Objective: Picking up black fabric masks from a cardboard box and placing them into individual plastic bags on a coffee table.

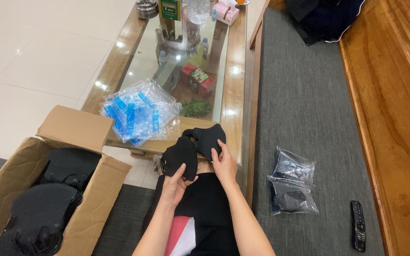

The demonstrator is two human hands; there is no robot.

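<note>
A black fabric face mask [193, 144] is spread across my lap, just in front of the coffee table. My left hand [175, 182] pinches its left half from below. My right hand [224, 161] presses fingers on its right half. Both hands grip the same mask. A pile of clear plastic bags with blue strips [138, 114] lies on the glass table top, just beyond the mask. At my left an open cardboard box [88, 215] holds several black masks [39, 208].
The wood-framed glass coffee table [236, 95] carries bottles, small boxes and a tin. Packed masks in clear bags [291, 187] lie on the grey bench cushion [309, 109] at my right, next to a black remote control [358, 225]. Dark clothing [326, 16] lies at the far end.
</note>
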